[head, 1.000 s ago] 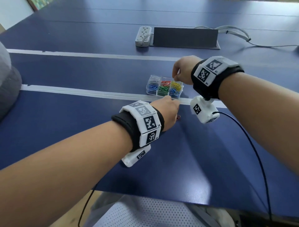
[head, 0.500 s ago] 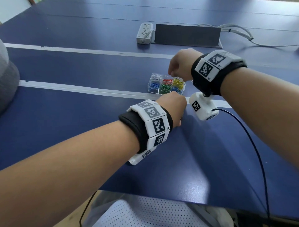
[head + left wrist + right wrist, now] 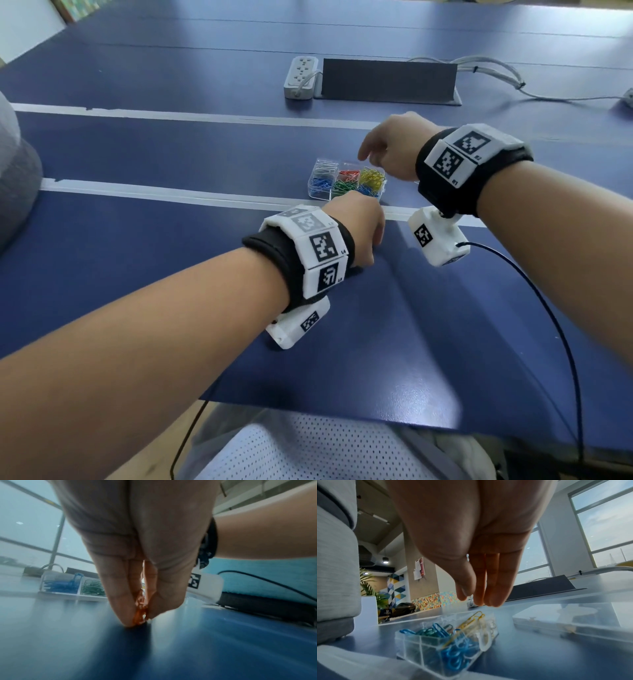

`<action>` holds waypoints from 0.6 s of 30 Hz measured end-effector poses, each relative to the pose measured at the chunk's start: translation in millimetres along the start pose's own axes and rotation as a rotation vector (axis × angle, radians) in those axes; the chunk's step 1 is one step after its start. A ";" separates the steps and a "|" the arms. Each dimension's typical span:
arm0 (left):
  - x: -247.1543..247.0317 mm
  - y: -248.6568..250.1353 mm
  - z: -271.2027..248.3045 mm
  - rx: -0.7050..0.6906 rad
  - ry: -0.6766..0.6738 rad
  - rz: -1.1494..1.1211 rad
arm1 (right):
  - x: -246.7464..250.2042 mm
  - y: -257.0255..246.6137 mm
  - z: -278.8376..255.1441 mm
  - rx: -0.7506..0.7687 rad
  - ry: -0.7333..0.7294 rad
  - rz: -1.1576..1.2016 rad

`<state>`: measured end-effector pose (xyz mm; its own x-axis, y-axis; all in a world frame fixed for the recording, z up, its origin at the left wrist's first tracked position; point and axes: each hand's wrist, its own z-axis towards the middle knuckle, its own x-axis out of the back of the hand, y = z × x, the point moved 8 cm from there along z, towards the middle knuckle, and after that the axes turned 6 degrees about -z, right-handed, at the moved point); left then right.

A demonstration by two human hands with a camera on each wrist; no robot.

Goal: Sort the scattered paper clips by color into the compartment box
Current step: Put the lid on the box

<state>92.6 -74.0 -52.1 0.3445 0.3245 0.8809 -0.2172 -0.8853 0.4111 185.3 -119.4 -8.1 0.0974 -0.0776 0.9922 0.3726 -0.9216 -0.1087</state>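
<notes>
A clear compartment box [image 3: 320,193] stands on the blue table [image 3: 171,260], holding silver, red, yellow, blue and green paper clips. My left hand [image 3: 371,251] is down on the table just in front of the box. In the left wrist view its fingertips [image 3: 126,616] pinch red paper clips [image 3: 140,609] against the tabletop. My right hand [image 3: 364,154] hovers above the box's back right. Its fingers [image 3: 494,596] hang straight and hold nothing over the yellow clips [image 3: 476,616]. The box also shows in both wrist views [image 3: 60,584] [image 3: 412,646].
A clear lid [image 3: 573,619] lies right of the box. At the back are a power strip [image 3: 301,77], a dark cable cover [image 3: 388,84] and white cables [image 3: 507,73]. A grey cushion [image 3: 13,178] sits far left. A black cable [image 3: 548,308] crosses the table's near right.
My right hand has gone from a closed pinch to loose straight fingers over the box. My left hand has stayed low on the table in front of the box.
</notes>
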 end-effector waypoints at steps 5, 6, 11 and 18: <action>25.2 -14.5 5.2 0.034 0.069 -0.090 | -6.4 29.8 -12.6 -0.088 0.009 -0.005; 33.0 -16.9 8.7 0.039 0.089 -0.108 | -10.9 37.6 -15.1 -0.105 -0.015 -0.021; 75.4 -28.7 40.6 0.061 0.239 -0.224 | -30.6 71.5 -30.5 -0.235 -0.156 -0.025; 84.6 -37.0 80.7 0.080 0.271 -0.244 | -44.4 87.5 -37.9 -0.300 -0.195 0.056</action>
<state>203.4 -40.7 -11.7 0.1210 0.5961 0.7937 -0.0829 -0.7907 0.6065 178.6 -211.0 -59.3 0.2951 -0.0840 0.9518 0.0775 -0.9907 -0.1115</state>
